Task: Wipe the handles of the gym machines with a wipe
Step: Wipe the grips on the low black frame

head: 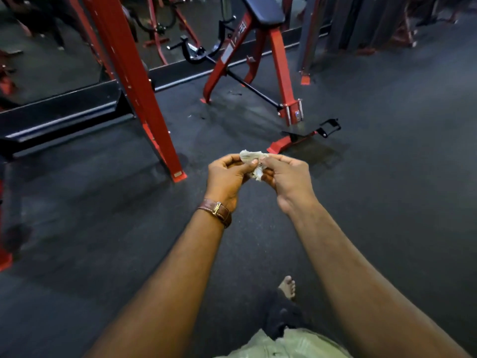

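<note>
Wipe [254,161] held in mid-air between both hands, above dark rubber floor [387,202], well short of any machine. Left hand [227,177] curled, thumb and fingertips pinching the wipe's left side. Right hand [286,177] also curled, fingers pinching the wipe's right side, the two hands nearly touching around it. Brown leather watch strap [215,211] on the left wrist.

Wipe small, crumpled, off-white with a greyish tinge, bunched into an uneven wad; one ragged end poking up above the fingers, another hanging down between the palms.

Beyond the hands, red machine frame [134,81] slanting down to the floor on the left, with a black padded bench [64,115] beside it. Further back, red incline bench [258,47] with a dark pad on top. Black handle attachment [329,127] lying on the floor near its red foot. Bare foot [287,286] visible low in the view.
</note>
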A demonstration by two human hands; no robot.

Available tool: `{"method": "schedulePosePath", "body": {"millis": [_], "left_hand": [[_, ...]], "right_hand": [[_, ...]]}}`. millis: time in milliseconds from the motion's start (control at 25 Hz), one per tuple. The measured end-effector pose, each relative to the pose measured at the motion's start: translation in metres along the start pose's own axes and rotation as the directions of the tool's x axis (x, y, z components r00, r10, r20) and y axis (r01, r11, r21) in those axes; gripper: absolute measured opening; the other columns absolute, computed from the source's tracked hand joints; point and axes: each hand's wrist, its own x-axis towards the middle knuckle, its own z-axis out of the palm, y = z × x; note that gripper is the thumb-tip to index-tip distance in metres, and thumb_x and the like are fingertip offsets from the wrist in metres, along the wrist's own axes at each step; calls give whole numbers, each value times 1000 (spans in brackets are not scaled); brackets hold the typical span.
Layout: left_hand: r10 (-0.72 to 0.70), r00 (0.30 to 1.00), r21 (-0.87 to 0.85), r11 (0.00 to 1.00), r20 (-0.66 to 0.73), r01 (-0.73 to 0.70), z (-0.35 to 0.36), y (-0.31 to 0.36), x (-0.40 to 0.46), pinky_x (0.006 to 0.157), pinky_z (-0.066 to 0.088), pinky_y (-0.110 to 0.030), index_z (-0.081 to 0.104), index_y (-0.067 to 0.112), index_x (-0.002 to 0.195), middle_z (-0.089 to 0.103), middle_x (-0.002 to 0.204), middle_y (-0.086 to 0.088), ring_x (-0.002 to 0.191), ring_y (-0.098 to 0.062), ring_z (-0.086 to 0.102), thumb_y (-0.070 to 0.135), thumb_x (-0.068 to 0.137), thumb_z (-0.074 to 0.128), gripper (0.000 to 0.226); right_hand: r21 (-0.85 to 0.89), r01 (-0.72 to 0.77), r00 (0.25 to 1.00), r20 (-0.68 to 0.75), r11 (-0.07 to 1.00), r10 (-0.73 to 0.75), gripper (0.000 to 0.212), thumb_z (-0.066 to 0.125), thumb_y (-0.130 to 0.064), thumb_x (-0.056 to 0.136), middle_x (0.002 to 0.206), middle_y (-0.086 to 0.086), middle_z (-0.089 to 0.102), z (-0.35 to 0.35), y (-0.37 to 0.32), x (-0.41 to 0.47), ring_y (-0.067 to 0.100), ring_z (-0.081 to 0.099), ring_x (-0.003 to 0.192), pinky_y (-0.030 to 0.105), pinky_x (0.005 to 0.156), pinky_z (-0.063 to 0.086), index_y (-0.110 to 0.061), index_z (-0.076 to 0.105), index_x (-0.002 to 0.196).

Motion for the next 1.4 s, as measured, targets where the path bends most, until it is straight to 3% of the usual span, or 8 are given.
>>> {"method": "schedulePosePath", "body": {"millis": [200,400,680,840,1040,1280,1400], "left_hand": [[-25,992,-26,999,-122,22,59,30,169,66,57,-24,68,-8,100,68,91,-19,80,-24,65,-18,81,63,22],[-101,965,-149,987,-242,66,89,52,311,58,54,-20,70,2,88,72,76,-8,64,-12,66,-9,84,66,12],[-53,960,-125,992,-274,19,88,63,546,66,56,-30,72,4,84,73,81,-11,72,-21,68,-8,82,72,12],[-104,960,-135,988,-260,70,85,92,679,60,57,-25,70,-6,94,72,84,-15,69,-19,69,-8,82,71,12],[-151,945,-171,980,-290,104,90,120,812,46,47,-18,71,-1,90,71,73,-11,52,-10,65,-5,87,68,6],[-178,933,-219,969,-311,112,84,126,989,55,55,-22,71,5,87,74,74,-8,61,-13,69,-2,89,66,9],[-184,907,-236,967,-378,98,87,138,1078,56,54,-21,70,6,87,73,71,-6,60,-12,67,-2,90,65,9]], "right_hand": [[-98,-62,988,134,993,75,13,64,7,86,97,30,71,30,-43,189,30,66,80,33,71,58,9,71,98],[-75,-104,982,150,992,115,12,60,8,87,86,23,69,72,-70,342,27,63,75,27,61,55,4,70,85],[-150,-78,961,251,986,115,4,68,4,85,80,19,70,145,-73,558,18,64,67,23,57,55,3,71,88],[-152,-79,974,199,985,109,18,70,3,87,97,29,72,201,-83,677,27,68,79,34,71,60,12,69,102],[-65,-114,988,101,991,120,5,69,3,88,82,16,74,254,-84,804,20,70,69,27,59,56,0,73,90],[-68,-154,974,160,986,163,7,68,4,87,77,14,72,315,-76,986,16,68,63,25,54,54,-2,72,85],[-147,-177,956,208,973,205,10,70,3,86,75,12,73,350,-78,1082,17,68,65,27,59,54,-6,72,82]]}}
